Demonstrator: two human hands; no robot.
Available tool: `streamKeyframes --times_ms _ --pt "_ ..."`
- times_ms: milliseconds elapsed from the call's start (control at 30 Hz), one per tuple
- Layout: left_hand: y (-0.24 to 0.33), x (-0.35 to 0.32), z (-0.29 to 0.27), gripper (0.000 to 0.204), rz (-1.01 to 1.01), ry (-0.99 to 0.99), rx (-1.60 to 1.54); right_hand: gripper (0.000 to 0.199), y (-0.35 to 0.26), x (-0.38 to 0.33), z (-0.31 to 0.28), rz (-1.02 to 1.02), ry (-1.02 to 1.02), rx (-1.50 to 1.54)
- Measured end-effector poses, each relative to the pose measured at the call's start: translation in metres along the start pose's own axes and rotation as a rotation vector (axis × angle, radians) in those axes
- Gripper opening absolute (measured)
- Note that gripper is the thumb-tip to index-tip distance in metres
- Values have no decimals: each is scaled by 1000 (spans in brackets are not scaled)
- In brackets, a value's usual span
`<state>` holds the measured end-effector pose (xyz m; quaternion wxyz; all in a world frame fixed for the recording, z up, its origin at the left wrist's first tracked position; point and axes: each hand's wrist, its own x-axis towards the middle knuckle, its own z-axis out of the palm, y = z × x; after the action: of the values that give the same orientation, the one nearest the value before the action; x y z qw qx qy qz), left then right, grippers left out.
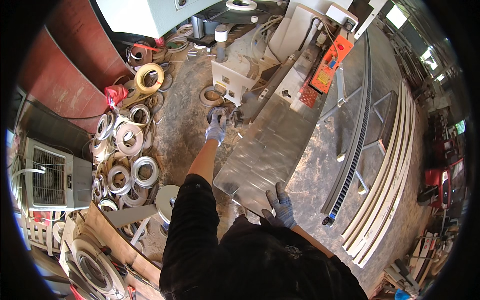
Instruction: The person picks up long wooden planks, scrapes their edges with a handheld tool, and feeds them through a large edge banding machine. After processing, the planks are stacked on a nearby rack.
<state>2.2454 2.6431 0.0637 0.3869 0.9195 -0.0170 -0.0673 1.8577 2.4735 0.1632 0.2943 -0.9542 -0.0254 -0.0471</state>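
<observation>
My left hand [216, 131], in a light grey-blue glove, reaches forward to the left side of the machine. Its fingers close at a dark, round, wheel-like part [212, 112], partly hidden by the hand. Just right of that hand sits a small black fitting [236, 118]. Beside it stretches the machine's long, bare steel table [272, 150]. My right hand [283, 207], gloved too, rests at the table's near edge with fingers spread, holding nothing.
Many edge-banding rolls [129, 139] lie heaped at the left. An orange control panel [328, 67] stands over the table's far end. To the right run a roller conveyor rail [357, 135] and long pale strips [387, 185]. A grey fan unit [50, 175] sits far left.
</observation>
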Motion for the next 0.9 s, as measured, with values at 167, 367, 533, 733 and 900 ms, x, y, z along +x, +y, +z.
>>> streamKeyframes --times_ms 167,367,533,733,900 --pt "1 -1 -3 48 10 -4 -8 75 0 -1 1 12 -9 -20" --pt "9 13 -6 51 -106 -89 15 75 -1 0 0 8 -14 -31" --pt "27 41 -23 78 -525 -534 -245 76 -3 2 -2 12 -23 -9" --pt "3 25 -2 71 -257 -229 -299 74 -3 2 -3 -68 40 -69" --pt "-3 11 9 58 -53 -1 78 74 -3 2 -4 -36 -13 -30"
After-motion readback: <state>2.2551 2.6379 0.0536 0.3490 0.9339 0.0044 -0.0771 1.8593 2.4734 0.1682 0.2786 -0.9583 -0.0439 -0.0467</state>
